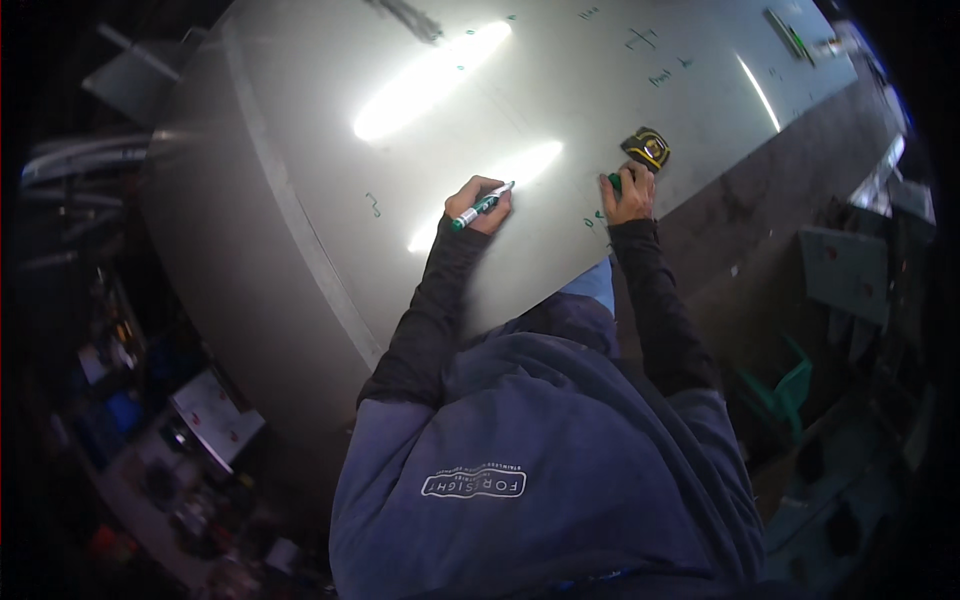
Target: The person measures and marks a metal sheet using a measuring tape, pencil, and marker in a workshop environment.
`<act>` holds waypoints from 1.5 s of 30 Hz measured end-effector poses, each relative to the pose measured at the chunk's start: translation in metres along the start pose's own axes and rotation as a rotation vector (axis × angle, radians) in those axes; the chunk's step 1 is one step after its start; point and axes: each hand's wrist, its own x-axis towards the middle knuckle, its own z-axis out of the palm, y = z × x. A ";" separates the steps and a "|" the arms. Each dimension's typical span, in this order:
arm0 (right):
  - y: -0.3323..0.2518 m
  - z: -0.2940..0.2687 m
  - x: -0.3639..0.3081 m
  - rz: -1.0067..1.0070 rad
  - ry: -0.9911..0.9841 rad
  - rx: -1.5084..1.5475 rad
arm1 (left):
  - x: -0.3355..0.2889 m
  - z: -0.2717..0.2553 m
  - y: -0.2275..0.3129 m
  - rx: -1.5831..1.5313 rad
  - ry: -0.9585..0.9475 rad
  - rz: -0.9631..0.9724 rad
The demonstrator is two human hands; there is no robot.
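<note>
Marker (466,217) in your left hand (478,191), above the shiny gray tabletop (330,170).
Your hands are apart: the left is clamped around the green-and-white marker, while your right hand (630,205) pinches a small green piece (615,183) (mostly hidden by the fingers). The black-and-yellow tape measure (647,149) lies just beyond your right fingers; contact cannot be told. Green markings (373,205) are scattered across the surface.
</note>
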 end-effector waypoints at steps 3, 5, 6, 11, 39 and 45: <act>-0.002 0.001 0.003 0.022 0.028 0.008 | 0.007 0.014 -0.020 0.022 0.006 0.102; -0.001 0.000 0.004 0.011 0.032 0.021 | 0.012 0.018 -0.029 0.026 0.018 0.163; 0.000 -0.001 0.003 0.025 0.038 0.019 | 0.014 0.019 -0.029 0.053 0.019 0.231; 0.007 -0.003 0.002 0.037 0.051 0.037 | 0.023 0.020 -0.023 0.085 0.024 0.291; 0.008 0.003 0.003 0.034 0.054 0.045 | 0.015 0.000 -0.015 0.035 -0.070 0.097; 0.007 0.004 0.004 0.025 0.067 0.059 | 0.039 -0.003 -0.020 0.053 -0.068 0.089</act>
